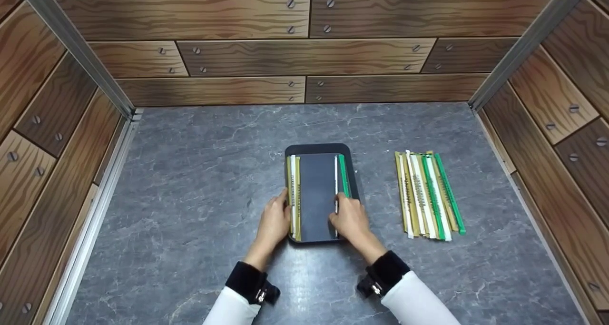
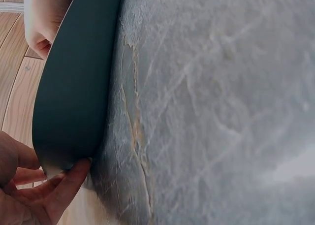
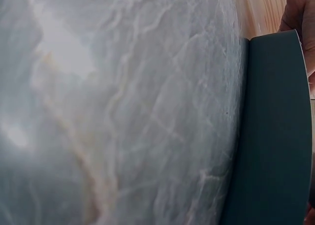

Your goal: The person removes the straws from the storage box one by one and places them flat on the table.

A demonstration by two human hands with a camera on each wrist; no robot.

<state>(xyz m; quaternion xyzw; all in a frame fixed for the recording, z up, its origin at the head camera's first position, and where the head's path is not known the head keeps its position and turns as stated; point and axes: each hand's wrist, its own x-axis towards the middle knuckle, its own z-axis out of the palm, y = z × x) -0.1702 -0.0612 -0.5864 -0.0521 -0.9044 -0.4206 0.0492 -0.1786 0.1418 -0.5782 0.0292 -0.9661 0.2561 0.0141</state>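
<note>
A dark shallow tray (image 1: 318, 148) rests on the marbled grey surface. Along its inner left side lie white and tan paper-wrapped straws (image 1: 295, 172). On the right side of the tray are a green straw (image 1: 343, 172) and a thin white straw (image 1: 336, 172). My left hand (image 1: 276, 216) grips the tray's left edge; in the left wrist view its fingers (image 2: 69, 185) touch the outer wall. My right hand (image 1: 352, 218) reaches over the right rim, thumb and fingers pinching the white straw. It covers the green straw's lower part.
Right of the tray lies a loose row of wrapped straws (image 1: 421, 196), white, tan and green. Wood-patterned panels (image 1: 247, 58) wall the back and both sides. A metal rail (image 1: 95, 220) runs along the left edge.
</note>
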